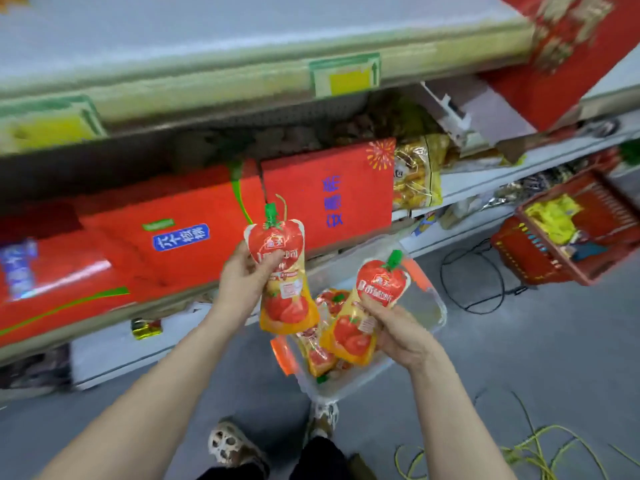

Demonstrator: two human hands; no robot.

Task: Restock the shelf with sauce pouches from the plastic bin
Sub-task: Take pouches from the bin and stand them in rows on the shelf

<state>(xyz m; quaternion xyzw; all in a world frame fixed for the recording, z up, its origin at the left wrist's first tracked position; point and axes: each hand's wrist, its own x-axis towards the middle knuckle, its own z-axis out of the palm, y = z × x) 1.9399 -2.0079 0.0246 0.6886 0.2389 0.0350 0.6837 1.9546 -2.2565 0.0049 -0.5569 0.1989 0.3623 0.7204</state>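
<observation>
My left hand (242,282) grips a red and yellow sauce pouch (285,292) with a green cap, held upright in front of the shelf (180,95). In my right hand (401,332) is a second sauce pouch (367,306), tilted to the right, above the clear plastic bin (431,306). The bin stands on the floor at the shelf's foot with orange latches. Several more pouches (320,355) lie in it, partly hidden by the pouch in my right hand.
Large red gift boxes (325,192) fill the middle shelf level. Yellow snack bags (415,174) lie to their right. A red shopping basket (568,233) with goods sits on the floor at right. Black cable (474,271) and green cords (540,452) lie on the grey floor.
</observation>
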